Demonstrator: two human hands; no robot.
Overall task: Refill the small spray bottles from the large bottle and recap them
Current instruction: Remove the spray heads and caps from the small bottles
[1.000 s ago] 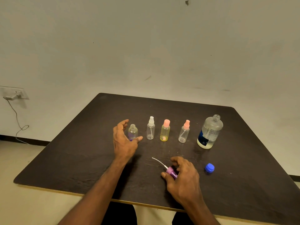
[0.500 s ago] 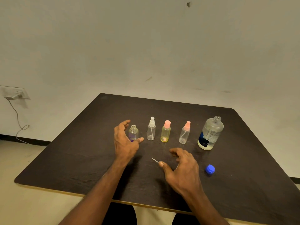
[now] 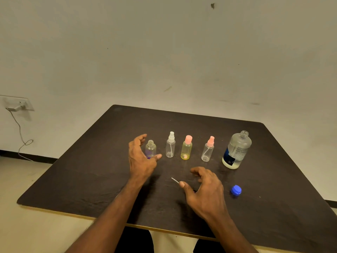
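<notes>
Four small bottles stand in a row on the dark table (image 3: 94, 172). The leftmost small bottle (image 3: 150, 148) is uncapped, and my left hand (image 3: 140, 159) curves loosely around it with fingers apart from it. Beside it are a white-topped spray bottle (image 3: 170, 145), a yellow bottle with a pink cap (image 3: 186, 148) and a clear bottle with a pink sprayer (image 3: 207, 150). The large bottle (image 3: 237, 150) stands uncapped at the right; its blue cap (image 3: 236, 190) lies nearer me. My right hand (image 3: 206, 190) hovers with spread fingers, and only a thin dip tube (image 3: 174, 180) shows by its thumb.
A wall socket with a plug and hanging cable (image 3: 18, 106) is at the far left, off the table. The table's near edge (image 3: 164, 230) runs just in front of my forearms.
My right hand let go of the purple spray head, spread its fingers and lifted slightly; the head is now hidden under it. My left hand has barely moved.
</notes>
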